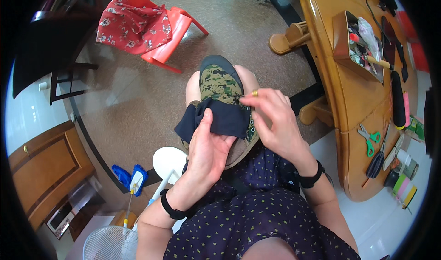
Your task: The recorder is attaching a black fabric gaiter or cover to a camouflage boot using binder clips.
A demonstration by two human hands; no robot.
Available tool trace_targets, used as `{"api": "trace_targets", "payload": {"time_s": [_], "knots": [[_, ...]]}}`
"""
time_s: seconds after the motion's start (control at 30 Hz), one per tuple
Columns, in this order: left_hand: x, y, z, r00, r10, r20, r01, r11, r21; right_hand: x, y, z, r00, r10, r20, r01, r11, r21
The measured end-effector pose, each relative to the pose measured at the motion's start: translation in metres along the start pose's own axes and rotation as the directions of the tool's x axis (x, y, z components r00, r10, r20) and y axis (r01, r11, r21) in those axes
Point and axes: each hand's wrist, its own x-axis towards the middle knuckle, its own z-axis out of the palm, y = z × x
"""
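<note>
A camouflage canvas shoe (pixel 221 84) with a dark toe cap lies across my lap, toe pointing away from me. Over its opening is a piece of dark navy cloth (pixel 229 117). My left hand (pixel 209 152) grips this cloth, thumb on top and fingers underneath, partly inside the shoe. At the shoe's right side, by the metal eyelets, my right hand (pixel 278 122) has its thumb and forefinger brought close together. Whatever they pinch is too small to make out. A gold-coloured ring (pixel 255 93) sits on one of its fingers.
On my right a wooden table (pixel 342 136) carries a box of odds and ends (pixel 363 44), green-handled scissors (pixel 369 139) and thread spools (pixel 404 189). A red plastic chair (pixel 172 37) with floral cloth (pixel 133 25) stands ahead. A fan (pixel 110 244) and blue mop (pixel 138 177) are at left.
</note>
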Motion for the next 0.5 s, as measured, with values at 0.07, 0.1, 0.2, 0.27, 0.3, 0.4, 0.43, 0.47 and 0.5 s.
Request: {"api": "trace_targets", "payload": {"time_s": [0.07, 0.1, 0.2, 0.27, 0.3, 0.4, 0.43, 0.47, 0.5], "knots": [[0.001, -0.002, -0.002, 1.000, 0.002, -0.014, -0.002, 1.000, -0.004, -0.006, -0.011, -0.002, 0.978, -0.176, 0.116, 0.192, 0.971, -0.143], [0.000, -0.001, -0.003, 1.000, 0.008, -0.015, -0.008, 1.000, -0.011, -0.009, -0.017, 0.000, 0.975, -0.183, 0.122, 0.200, 0.969, -0.144], [0.000, -0.002, -0.006, 1.000, -0.002, -0.004, 0.002, 1.000, -0.005, -0.016, -0.026, 0.011, 0.949, -0.225, 0.219, 0.269, 0.942, -0.199], [-0.002, -0.003, -0.004, 0.999, 0.000, 0.035, 0.001, 0.999, -0.038, -0.020, -0.026, 0.011, 0.953, -0.206, 0.221, 0.257, 0.938, -0.231], [-0.006, 0.000, 0.001, 0.998, -0.015, 0.067, 0.019, 0.998, -0.065, -0.022, -0.026, 0.011, 0.963, -0.173, 0.208, 0.226, 0.936, -0.269], [-0.018, 0.015, -0.001, 0.988, -0.086, 0.127, 0.091, 0.995, -0.036, -0.023, -0.027, 0.006, 0.971, -0.168, 0.173, 0.209, 0.942, -0.263], [-0.020, 0.017, -0.006, 0.987, -0.088, 0.131, 0.094, 0.995, -0.038, -0.023, -0.028, 0.005, 0.976, -0.165, 0.143, 0.197, 0.948, -0.250], [-0.023, 0.020, -0.012, 0.979, -0.109, 0.173, 0.107, 0.994, 0.024, -0.023, -0.028, 0.006, 0.977, -0.167, 0.133, 0.197, 0.946, -0.257], [-0.027, 0.022, -0.017, 0.969, -0.131, 0.212, 0.115, 0.990, 0.087, -0.023, -0.028, 0.007, 0.977, -0.167, 0.131, 0.197, 0.945, -0.261]]}}
